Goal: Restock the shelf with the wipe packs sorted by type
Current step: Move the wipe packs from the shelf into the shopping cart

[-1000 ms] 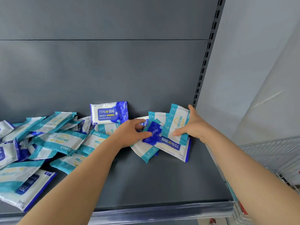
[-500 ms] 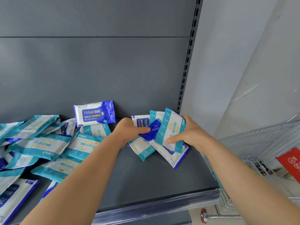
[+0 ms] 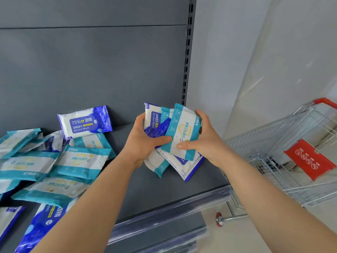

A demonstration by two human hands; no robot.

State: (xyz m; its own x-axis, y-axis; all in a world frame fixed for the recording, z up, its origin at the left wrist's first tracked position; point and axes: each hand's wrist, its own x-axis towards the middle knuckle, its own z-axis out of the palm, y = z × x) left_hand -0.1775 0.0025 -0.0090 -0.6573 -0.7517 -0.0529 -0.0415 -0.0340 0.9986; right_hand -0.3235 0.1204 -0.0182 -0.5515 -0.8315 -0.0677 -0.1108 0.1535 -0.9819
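HOLD: left hand (image 3: 144, 141) and right hand (image 3: 204, 141), fingers (image 3: 184, 146) curled, clasped a fanned bundle of wipe packs (image 3: 182, 128) | WHERE: right end of shelf (image 3: 164, 189) | WHY: probably gathering mixed teal and blue packs for sorting; unsorted pile (image 3: 73, 161) lay left.

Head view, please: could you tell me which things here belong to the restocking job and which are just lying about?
Job: mixed bundle of wipe packs, gripped by left hand and right hand; blue alcohol wipe pack leaning on the back panel; unsorted heap of packs; shelf.
Lying about: shopping trolley; red sign on it.
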